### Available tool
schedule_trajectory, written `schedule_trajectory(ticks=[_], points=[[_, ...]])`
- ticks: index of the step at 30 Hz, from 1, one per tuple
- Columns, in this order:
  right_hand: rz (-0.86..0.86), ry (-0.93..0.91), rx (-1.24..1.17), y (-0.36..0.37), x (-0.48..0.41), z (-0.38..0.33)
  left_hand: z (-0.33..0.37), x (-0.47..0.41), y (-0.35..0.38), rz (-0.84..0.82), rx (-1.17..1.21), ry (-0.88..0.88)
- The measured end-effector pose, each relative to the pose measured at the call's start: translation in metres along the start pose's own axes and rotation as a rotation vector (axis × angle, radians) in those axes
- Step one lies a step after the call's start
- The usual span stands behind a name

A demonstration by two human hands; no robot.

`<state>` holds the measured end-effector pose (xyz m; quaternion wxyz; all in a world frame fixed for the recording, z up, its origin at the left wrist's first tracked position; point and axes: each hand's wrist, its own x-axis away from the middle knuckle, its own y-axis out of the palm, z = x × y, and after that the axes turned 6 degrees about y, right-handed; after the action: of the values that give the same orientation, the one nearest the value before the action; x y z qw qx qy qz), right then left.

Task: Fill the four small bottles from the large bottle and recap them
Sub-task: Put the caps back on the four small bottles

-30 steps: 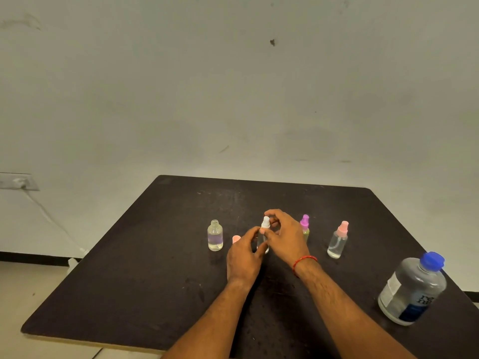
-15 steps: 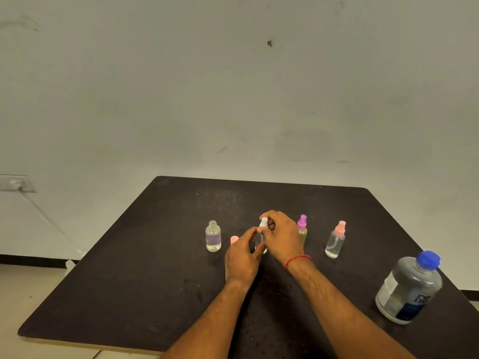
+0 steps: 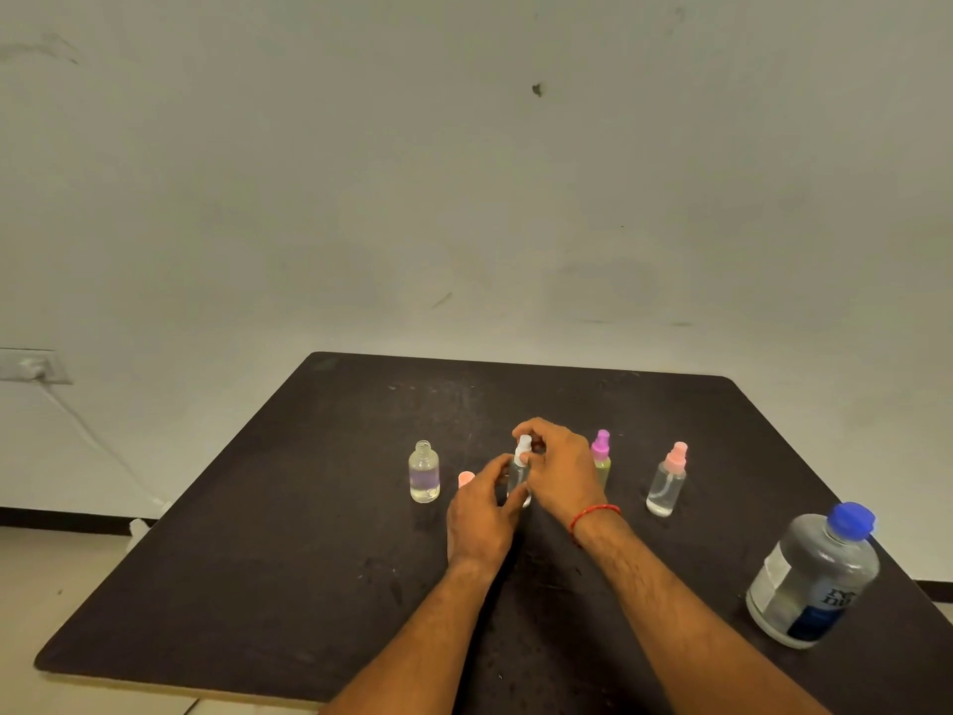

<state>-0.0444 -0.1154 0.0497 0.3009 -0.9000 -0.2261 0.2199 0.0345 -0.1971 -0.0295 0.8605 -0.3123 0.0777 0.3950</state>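
Observation:
Four small clear bottles stand in a row on the dark table (image 3: 319,559). The leftmost bottle (image 3: 424,472) has no cap and holds some liquid. A loose pink cap (image 3: 465,477) lies just right of it. My left hand (image 3: 482,513) grips the body of the second small bottle (image 3: 517,476). My right hand (image 3: 559,469) pinches its white spray cap (image 3: 524,448) from above. A magenta-capped bottle (image 3: 601,456) and a pink-capped bottle (image 3: 667,479) stand to the right. The large blue-capped bottle (image 3: 812,575) stands at the near right.
The table's near edge and left edge drop to a light floor. A pale wall rises behind the table, with a wall socket (image 3: 31,366) and a cable at the left.
Both hands stay on the white-capped bottle. The right hand's fingers have shifted slightly round the cap. The view has drifted a little.

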Motion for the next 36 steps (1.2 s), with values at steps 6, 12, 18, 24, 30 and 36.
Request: schedule_trajectory(ticks=[6,12,18,24,30,36], points=[[0.037,-0.017,0.028,0.002,0.000,0.000,0.004,0.000,-0.001,-0.007,0.007,0.005],[-0.107,0.004,-0.018,-0.003,-0.002,0.007,0.000,0.000,0.000,-0.009,-0.021,0.006],[-0.110,0.023,-0.035,-0.003,-0.005,0.006,0.001,0.000,0.001,-0.085,-0.004,0.001],[-0.023,0.048,-0.008,0.004,-0.002,0.004,0.001,0.000,0.003,-0.066,0.059,-0.001],[-0.009,0.062,-0.048,0.006,0.000,0.003,-0.002,0.000,0.004,-0.062,0.089,0.003],[-0.196,0.051,-0.113,-0.008,-0.012,0.011,0.006,0.000,0.001,-0.086,0.051,0.027]])
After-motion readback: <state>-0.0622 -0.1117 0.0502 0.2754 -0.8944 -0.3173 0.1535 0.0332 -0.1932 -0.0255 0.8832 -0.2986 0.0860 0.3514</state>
